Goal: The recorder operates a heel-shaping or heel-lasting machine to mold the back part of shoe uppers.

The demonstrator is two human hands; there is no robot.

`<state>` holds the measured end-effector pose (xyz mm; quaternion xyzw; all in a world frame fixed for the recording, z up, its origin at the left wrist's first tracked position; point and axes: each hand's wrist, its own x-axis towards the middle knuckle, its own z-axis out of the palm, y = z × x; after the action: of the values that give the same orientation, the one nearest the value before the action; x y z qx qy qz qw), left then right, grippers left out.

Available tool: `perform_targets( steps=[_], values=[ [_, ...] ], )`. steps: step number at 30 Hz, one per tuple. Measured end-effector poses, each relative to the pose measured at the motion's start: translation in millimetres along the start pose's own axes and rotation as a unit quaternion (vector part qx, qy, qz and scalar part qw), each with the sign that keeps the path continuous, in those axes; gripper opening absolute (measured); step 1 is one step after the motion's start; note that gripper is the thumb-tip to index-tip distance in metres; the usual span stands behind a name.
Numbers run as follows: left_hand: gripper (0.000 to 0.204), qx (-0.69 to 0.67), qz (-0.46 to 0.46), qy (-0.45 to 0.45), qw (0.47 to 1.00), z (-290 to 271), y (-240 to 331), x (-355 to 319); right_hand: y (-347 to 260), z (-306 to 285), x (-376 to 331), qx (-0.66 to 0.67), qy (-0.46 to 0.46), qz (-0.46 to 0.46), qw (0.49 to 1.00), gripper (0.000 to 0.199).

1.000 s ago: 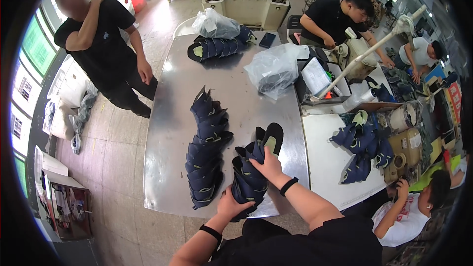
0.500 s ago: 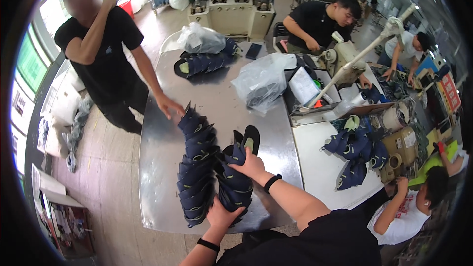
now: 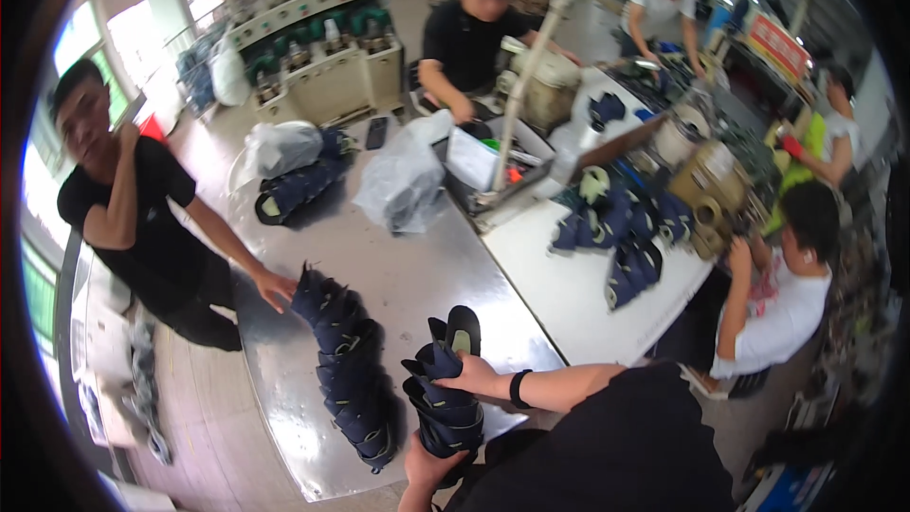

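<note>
Between both my hands is a short stack of nested navy shoe uppers (image 3: 444,417), with a pale lining showing at its far end. My right hand (image 3: 474,375) grips the far end on its right side. Around the near end, my left hand (image 3: 431,465) is closed; some of its fingers are hidden by the stack. Left of it, apart from it, a longer row of nested navy shoe uppers (image 3: 346,365) lies on the metal table (image 3: 284,417). A co-worker's hand (image 3: 273,288) reaches to that row's far end.
Further back lie another row of uppers (image 3: 305,188), a clear plastic bag (image 3: 403,185) and a phone (image 3: 377,132). On the right, a white table (image 3: 569,313) bears loose navy uppers (image 3: 626,228), a box (image 3: 483,166) and a sewing machine (image 3: 540,85). Several people work around.
My view has turned to the right. The stack in my hands has come away from the longer row, leaving a gap of bare metal between them.
</note>
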<state>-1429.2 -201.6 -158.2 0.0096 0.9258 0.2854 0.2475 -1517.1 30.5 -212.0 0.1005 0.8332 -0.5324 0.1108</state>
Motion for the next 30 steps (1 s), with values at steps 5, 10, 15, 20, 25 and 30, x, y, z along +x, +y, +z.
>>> perform_targets(
  steps=[5,10,15,20,25,30],
  values=[
    [0.103,0.010,0.009,0.004,1.000,-14,-8,-61,-4,21,-68,0.155,0.002,0.084,0.984,0.074],
    [0.089,-0.038,0.024,0.056,0.997,0,-45,-172,-12,60,-157,0.341,-0.104,-0.015,0.934,0.040],
    [0.094,-0.090,-0.084,0.149,0.981,78,-92,-340,10,133,-252,0.237,-0.261,-0.001,0.936,0.048],
    [0.093,-0.153,-0.251,0.330,0.897,191,-123,-531,1,266,-382,0.026,-0.531,-0.059,0.845,0.055],
    [0.093,-0.278,-0.361,0.441,0.773,321,-110,-690,16,331,-576,-0.027,-0.642,-0.059,0.764,0.058],
    [0.094,-0.360,-0.499,0.528,0.586,437,-79,-804,58,382,-781,-0.124,-0.769,-0.109,0.617,0.062]
  ],
)
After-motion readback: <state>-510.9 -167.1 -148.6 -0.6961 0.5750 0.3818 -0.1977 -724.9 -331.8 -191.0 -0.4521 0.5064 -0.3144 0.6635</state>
